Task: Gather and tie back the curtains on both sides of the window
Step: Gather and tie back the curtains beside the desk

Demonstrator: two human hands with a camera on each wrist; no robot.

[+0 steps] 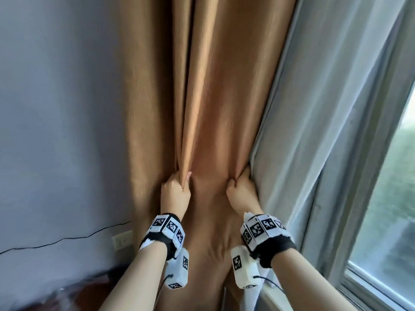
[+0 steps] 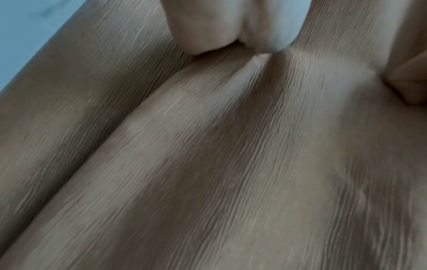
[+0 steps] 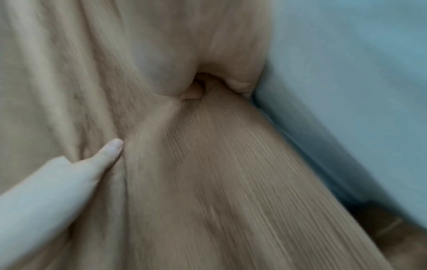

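Gathering curtain (image 1: 208, 122) | left hand (image 1: 175, 191), right hand (image 1: 240, 189) each clutching a fold | draw fists together evenly, keep pleats stacked between fingers (image 1: 188, 176)

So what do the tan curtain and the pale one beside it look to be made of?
Tan curtain: seemingly a heavy woven fabric with slight sheen; fine vertical ribbing, soft highlights on the folds. Pale curtain: apparently thinner, matte grey-white cloth; weave too blurred to tell.

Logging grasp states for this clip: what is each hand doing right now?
Left hand: closed, gripping a fold of the tan curtain.
Right hand: closed, gripping the tan curtain's edge beside the sheer curtain.
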